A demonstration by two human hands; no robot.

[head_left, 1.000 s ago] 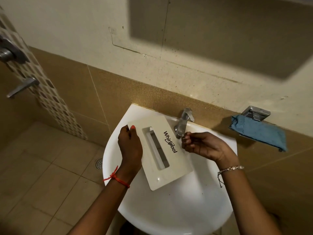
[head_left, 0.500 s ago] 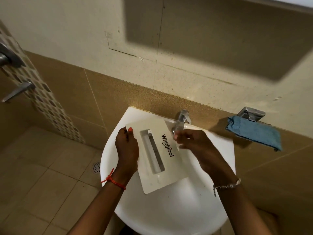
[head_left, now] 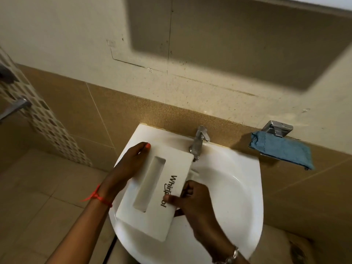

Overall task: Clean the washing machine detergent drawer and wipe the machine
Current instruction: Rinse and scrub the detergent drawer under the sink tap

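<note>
I hold a white detergent drawer (head_left: pixel 152 212) with a recessed handle and a black Whirlpool logo over the white sink (head_left: pixel 238 197). The drawer's front panel faces up at me. My left hand (head_left: pixel 127 168) grips the panel's left edge, thumb on top. My right hand (head_left: pixel 192 199) grips the right edge, thumb pressed on the logo and fingers curled behind. The panel's far corner sits just under the chrome tap (head_left: pixel 198 143). The drawer's compartments are hidden behind the panel.
A blue cloth (head_left: pixel 282 149) lies on a chrome wall holder to the right of the sink. Brown tiles run behind the sink. A mosaic tile strip (head_left: pixel 47 122) and a metal lever (head_left: pixel 15 109) are at the left. Beige floor tiles lie below left.
My right hand left the tap and took the drawer's right edge. The drawer tilted and its far corner now sits under the spout. The camera dipped a little.
</note>
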